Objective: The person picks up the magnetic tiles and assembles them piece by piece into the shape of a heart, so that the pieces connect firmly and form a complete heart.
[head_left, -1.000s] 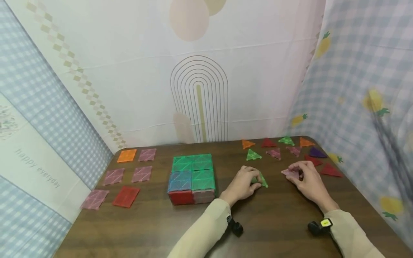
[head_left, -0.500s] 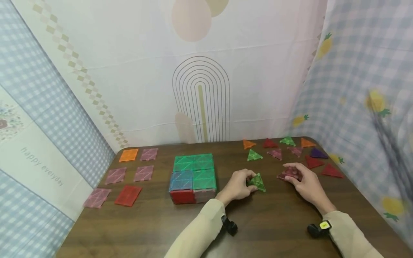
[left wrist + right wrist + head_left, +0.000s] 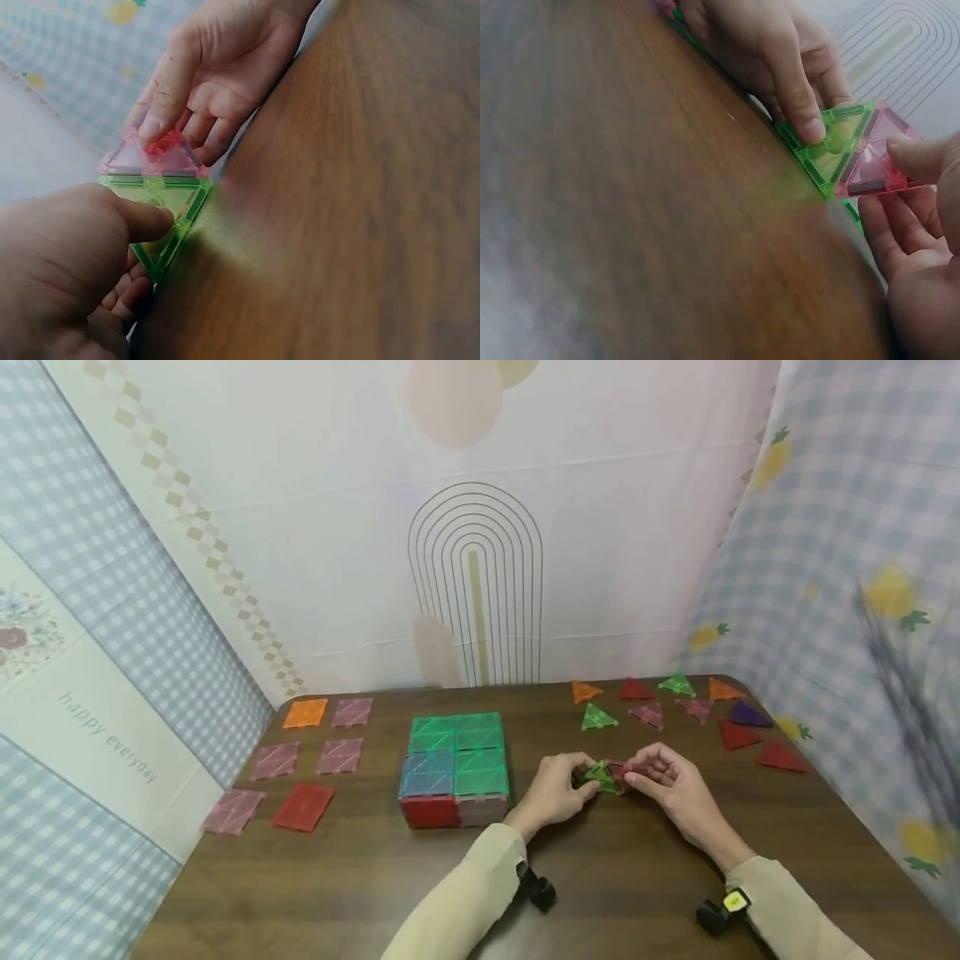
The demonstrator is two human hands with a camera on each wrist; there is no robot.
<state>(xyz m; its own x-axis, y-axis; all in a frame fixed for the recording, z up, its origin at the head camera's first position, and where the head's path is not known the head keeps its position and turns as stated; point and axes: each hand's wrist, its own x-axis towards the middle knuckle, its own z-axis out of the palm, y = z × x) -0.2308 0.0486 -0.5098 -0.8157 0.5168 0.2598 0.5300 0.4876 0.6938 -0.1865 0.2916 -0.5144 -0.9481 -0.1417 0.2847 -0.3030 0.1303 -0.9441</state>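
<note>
My left hand [image 3: 553,789] pinches a green triangular magnetic tile [image 3: 169,225] between thumb and fingers, just above the table. Facing it, my right hand [image 3: 678,789] pinches a pink triangular magnetic tile [image 3: 877,161] by its far corner. In both wrist views the two tiles meet along one full edge. Behind the hands lie loose triangles, among them a green triangle [image 3: 598,717] and a pink triangle [image 3: 647,715]. To the left of my left hand stands a block built of square tiles [image 3: 456,756], green and blue on top, red and pale pink in front.
Flat square tiles lie at the left, including an orange square [image 3: 305,713] and a red square [image 3: 303,807]. More triangles, such as a purple triangle [image 3: 750,714] and a red triangle [image 3: 782,755], lie near the table's [image 3: 360,893] right edge. Patterned curtains hang behind.
My right hand has moved left with the pink triangle until it meets the green one. My left hand has raised and turned the green triangle while holding it.
</note>
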